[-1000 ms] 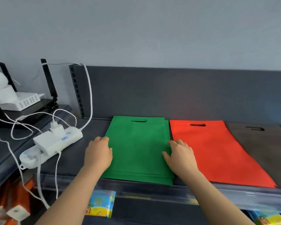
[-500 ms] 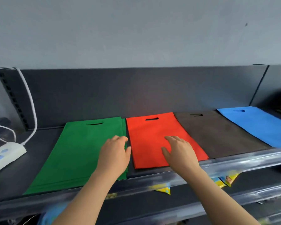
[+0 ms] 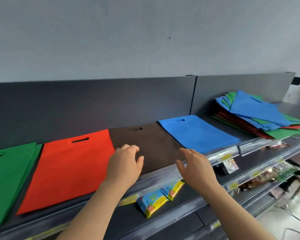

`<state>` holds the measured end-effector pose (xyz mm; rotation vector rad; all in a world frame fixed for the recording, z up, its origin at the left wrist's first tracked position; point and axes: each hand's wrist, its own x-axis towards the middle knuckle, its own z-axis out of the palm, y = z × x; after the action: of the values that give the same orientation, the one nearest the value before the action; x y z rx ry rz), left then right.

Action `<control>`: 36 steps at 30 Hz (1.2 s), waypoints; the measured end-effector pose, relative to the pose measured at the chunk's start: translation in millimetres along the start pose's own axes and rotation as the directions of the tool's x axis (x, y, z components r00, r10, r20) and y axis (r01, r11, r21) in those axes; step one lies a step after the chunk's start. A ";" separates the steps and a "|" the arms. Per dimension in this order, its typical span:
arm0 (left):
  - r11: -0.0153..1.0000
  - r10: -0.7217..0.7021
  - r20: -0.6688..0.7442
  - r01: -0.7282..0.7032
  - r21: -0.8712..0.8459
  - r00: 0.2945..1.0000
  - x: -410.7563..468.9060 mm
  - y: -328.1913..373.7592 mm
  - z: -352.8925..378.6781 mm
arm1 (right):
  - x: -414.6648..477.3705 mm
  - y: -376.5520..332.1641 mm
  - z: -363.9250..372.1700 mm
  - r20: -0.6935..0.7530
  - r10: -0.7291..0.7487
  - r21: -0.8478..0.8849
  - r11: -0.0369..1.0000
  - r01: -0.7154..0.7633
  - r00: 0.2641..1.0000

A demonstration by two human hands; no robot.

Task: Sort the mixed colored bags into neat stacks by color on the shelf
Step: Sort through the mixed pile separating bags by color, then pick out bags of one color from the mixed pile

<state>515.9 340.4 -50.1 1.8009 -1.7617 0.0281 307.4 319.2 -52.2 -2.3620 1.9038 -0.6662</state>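
Matt, non-woven fabric describes every bag on the dark shelf: flat rectangles with a slot handle, laid in a row from lower left — green stack, red stack, brown stack, blue stack — with the unsorted mixed pile splayed at the right edge. The left hand and right hand, both open with fingers loosely spread and holding nothing, flank the brown stack's front edge. In my judgement squaring calls for light, even inward pressure on both sides — the thin cloth would ruck easily.
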 end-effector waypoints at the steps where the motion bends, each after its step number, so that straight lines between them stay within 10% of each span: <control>1: 1.000 0.012 0.002 -0.012 -0.008 1.000 5.4 16.4 10.5 | 2.1 18.3 -5.4 -0.004 0.006 -0.016 1.000 -0.006 1.000; 36: 0.965 0.234 0.226 -0.198 -0.171 0.946 286.1 340.3 280.6 | 222.7 426.7 -88.3 -0.170 0.342 -0.088 0.929 -0.359 0.924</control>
<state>127.6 -12.7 -20.4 1.5525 -2.0717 -0.2385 -82.8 24.9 -28.0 -1.9917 2.4116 -0.7344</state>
